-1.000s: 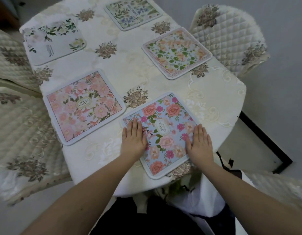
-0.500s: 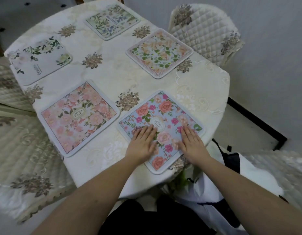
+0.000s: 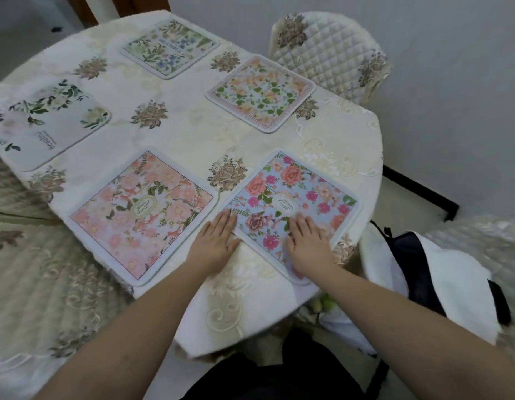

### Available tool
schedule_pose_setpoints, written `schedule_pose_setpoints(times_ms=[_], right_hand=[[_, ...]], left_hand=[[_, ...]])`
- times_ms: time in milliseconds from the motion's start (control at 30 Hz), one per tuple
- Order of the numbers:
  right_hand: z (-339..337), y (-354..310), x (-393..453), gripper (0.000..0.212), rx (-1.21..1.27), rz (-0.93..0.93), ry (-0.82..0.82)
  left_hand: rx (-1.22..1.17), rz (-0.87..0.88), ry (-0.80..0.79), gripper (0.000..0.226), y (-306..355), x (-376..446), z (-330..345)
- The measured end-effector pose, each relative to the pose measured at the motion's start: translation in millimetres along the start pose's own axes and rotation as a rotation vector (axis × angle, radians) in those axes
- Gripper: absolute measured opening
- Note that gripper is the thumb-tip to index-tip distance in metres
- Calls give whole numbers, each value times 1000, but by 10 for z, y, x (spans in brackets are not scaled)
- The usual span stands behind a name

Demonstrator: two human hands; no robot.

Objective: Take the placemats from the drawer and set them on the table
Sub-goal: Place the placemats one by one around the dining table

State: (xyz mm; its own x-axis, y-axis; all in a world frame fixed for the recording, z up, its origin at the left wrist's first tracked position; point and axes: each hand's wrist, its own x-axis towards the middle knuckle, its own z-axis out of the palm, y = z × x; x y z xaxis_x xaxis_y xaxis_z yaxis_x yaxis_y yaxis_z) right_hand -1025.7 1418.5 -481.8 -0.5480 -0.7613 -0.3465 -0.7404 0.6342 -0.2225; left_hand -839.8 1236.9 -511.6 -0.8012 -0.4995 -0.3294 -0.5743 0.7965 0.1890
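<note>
At the near right edge of the table (image 3: 351,145), the blue floral placemat (image 3: 302,197) lies flat on the cloth, its near corner close to the rim. Both hands press down on it with straight fingers held together and nothing gripped: the left hand (image 3: 217,241) sits on the mat's near left edge, partly on the cloth, and the right hand (image 3: 306,243) lies wholly on the mat.

Procedure for this step, as judged from the layout: keep the palms flat and slide the mat rather than lift it, turning it until its edges run parallel with the pink placemat (image 3: 143,215) just beside it. Press lightly; the cloth underneath looks loose enough to ruck up. Leave a margin at the table rim so the corner does not overhang.

Count: five placemats lie on the table.
- blue floral, near right
- pink, near left
- white placemat (image 3: 48,125), left edge
- green-and-blue placemat (image 3: 169,49), far edge
- peach placemat (image 3: 260,92), right side

Two hands are in view. One quilted chair (image 3: 328,53) stands at the far right.
</note>
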Motion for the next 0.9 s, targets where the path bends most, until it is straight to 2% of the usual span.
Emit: schedule_pose_setpoints(times_ms=[133,200,267,400,500,600,667,800,900], right_hand=[[346,-568,-236,65,5,-112,-25],[440,-631,-347,74,-10,-147,-3],[462,-545,-479,73,-31,-147,29],[489,-269,-785,75,-58,-101,41],[529,-152,-944,80,-53,-7,23],[538,-138,-992,97,-2,17,41],[507,-182,-1007,100,8,39,41],[450,-220,-971,71,-4,60,131],[379,-167,-920,53,-21,29,267]], left_hand=[[6,29,-7,66,-21,23,-18],[10,44,-5,66,-42,22,-23],[35,81,-16,70,-82,16,-33],[69,179,-57,82,-156,-43,-50],[62,174,-70,80,-145,-75,-125],[93,159,-122,70,-78,-60,-220],[126,153,-142,73,-24,-48,-265],[176,111,-170,81,134,-91,-313],[112,101,-109,72,233,-134,-293]])
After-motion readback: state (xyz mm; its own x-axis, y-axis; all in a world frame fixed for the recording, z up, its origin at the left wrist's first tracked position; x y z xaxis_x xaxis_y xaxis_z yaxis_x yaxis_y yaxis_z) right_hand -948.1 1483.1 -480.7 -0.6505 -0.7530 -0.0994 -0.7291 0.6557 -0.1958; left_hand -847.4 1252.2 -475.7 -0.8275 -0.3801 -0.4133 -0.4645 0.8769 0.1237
